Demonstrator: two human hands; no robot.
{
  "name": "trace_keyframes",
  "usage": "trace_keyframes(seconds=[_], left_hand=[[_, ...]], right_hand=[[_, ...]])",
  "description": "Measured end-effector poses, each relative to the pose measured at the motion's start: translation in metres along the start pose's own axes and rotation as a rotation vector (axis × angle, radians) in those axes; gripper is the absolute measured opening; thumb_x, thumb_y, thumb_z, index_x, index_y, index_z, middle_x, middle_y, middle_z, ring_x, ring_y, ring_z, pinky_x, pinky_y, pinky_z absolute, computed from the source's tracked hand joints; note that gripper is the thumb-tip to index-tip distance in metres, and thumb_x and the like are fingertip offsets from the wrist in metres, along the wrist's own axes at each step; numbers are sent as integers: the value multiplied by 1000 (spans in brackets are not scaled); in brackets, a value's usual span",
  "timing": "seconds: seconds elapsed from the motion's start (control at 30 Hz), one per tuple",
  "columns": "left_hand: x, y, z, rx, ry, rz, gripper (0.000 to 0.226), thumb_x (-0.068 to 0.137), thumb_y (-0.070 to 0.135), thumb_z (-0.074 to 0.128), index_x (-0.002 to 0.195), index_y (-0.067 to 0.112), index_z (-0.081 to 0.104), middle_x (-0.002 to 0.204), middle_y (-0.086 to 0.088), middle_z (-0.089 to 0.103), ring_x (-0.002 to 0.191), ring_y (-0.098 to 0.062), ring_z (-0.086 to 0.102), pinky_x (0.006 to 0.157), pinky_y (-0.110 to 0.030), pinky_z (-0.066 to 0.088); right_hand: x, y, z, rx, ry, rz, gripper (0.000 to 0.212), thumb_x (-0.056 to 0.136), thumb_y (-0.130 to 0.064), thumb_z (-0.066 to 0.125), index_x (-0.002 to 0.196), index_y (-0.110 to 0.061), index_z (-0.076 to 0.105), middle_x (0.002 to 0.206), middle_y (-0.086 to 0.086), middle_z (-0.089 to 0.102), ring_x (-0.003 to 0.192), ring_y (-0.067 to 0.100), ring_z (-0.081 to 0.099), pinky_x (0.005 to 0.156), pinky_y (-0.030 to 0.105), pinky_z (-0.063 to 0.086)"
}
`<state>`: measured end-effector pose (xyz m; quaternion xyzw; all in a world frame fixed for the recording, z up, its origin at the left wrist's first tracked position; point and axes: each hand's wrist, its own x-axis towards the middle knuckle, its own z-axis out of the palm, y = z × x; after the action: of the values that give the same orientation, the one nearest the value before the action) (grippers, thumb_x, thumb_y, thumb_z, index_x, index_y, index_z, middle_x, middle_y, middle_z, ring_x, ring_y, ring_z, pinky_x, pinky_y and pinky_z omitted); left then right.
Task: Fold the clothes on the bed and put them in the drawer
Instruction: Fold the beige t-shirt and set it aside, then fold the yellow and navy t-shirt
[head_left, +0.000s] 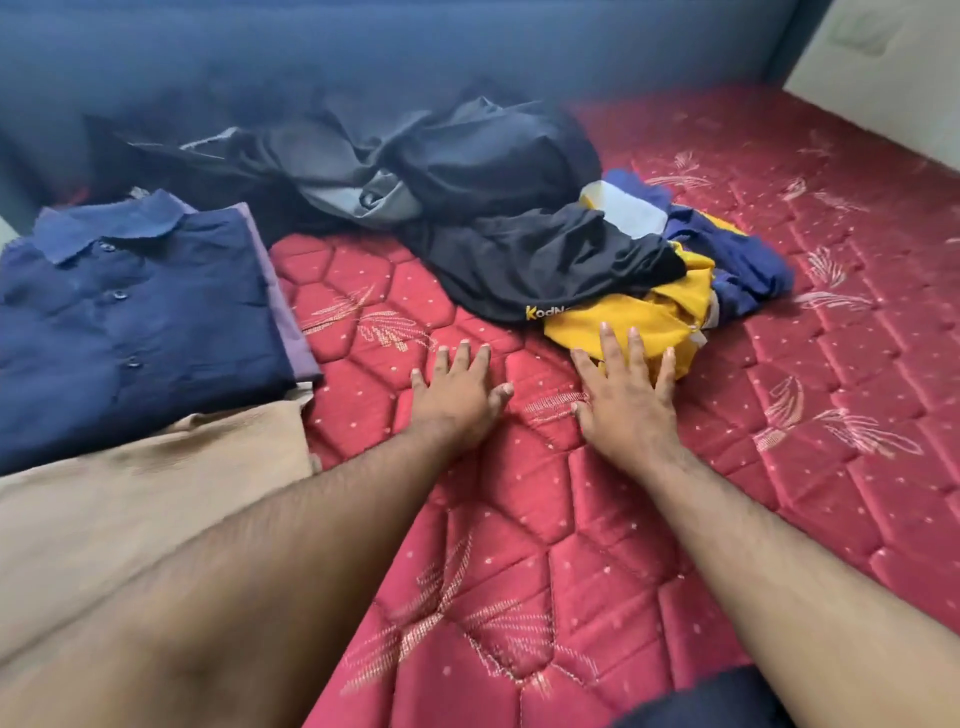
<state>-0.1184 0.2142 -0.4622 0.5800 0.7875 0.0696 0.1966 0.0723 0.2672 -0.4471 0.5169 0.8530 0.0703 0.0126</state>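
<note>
On the bed (597, 519), seen from the head camera, a good deal is cut off or muddled. A tan garment (130, 519) runs out of the lower left edge and is partly covered by the left forearm. The folded navy shirt (135, 322) lies on top of something purple, of which only a strip along the right side shows. Farther back, a heap of dark grey and black clothes (415, 156) blurs into the blue wall behind it, so I cannot tell how many pieces are in it. A black shirt (545, 260) carries yellow lettering that is half hidden under a fold. Beneath it, a yellow garment (623, 317) and blue cloth are tangled together.

Both arms reach forward, palms down. The left hand (457, 395) lies flat on the bare red quilted mattress, its fingers (480, 358) straight and spread, holding nothing. The right hand (628, 400) is also flat and released, with its fingertips resting on the near edge of the yellow garment and its palm on the mattress.
</note>
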Motion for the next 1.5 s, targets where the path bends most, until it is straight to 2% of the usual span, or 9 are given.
trace_keyframes(seconds=[0.3,0.5,0.6,0.7,0.87,1.0,1.13,1.3,1.5], left_hand=[[28,-4,36,18,-44,-52,69,95,69,23,151,50,-12,162,10,-26,147,-21,-30,111,-59,-21],[18,-11,5,-455,-130,-88,53,104,56,16,155,43,14,163,15,-8,151,-17,-15,118,-50,-17],[-23,-24,-3,-981,-243,-69,70,92,67,48,152,36,31,161,7,14,150,-18,17,124,-44,6],[-97,-38,2,-947,-187,38,84,78,31,79,150,21,36,142,4,49,130,-12,49,112,-29,38],[-194,-76,24,-872,107,149,64,71,1,55,125,36,56,125,3,66,113,-1,62,102,-22,48],[-243,-99,25,-758,192,172,89,68,-17,49,126,51,55,126,19,63,117,1,59,101,-16,45],[-272,-120,14,-583,261,105,95,69,-13,56,137,52,46,125,8,59,116,-9,56,98,-18,43],[-286,-114,4,-202,525,259,76,70,3,61,141,26,52,143,-13,47,127,-34,49,107,-48,43],[-289,-109,0,-180,121,204,54,69,27,48,117,32,71,96,2,69,93,-26,65,80,-37,52]], right_hand=[[49,18,19,214,169,192,45,78,-15,36,110,-16,68,96,12,69,96,38,55,78,43,49],[6,-27,-31,603,-317,27,23,83,-16,53,98,-16,72,104,13,69,103,32,61,81,34,46],[-41,-64,-43,771,-683,-123,14,87,-11,58,91,-6,69,90,12,64,86,21,53,70,33,42],[-96,-99,-62,816,-920,-257,15,92,-17,59,77,-15,62,77,-2,55,77,13,48,68,28,40],[-137,-114,-78,988,-1285,-188,25,95,-41,57,106,-20,65,100,4,62,79,14,56,62,28,51],[-150,-108,-76,1411,-758,-23,14,94,-27,64,91,-14,70,86,10,71,67,18,63,52,33,56],[-142,-87,-63,1085,-33,139,4,85,-17,69,85,-21,71,84,-7,69,82,13,65,82,38,56],[-152,-85,-67,532,-485,-131,35,86,-21,65,120,-29,66,120,-9,66,113,13,60,97,33,47],[-158,-84,-74,459,-654,-181,32,81,-17,64,112,-25,71,109,-3,70,100,15,64,80,25,50]])
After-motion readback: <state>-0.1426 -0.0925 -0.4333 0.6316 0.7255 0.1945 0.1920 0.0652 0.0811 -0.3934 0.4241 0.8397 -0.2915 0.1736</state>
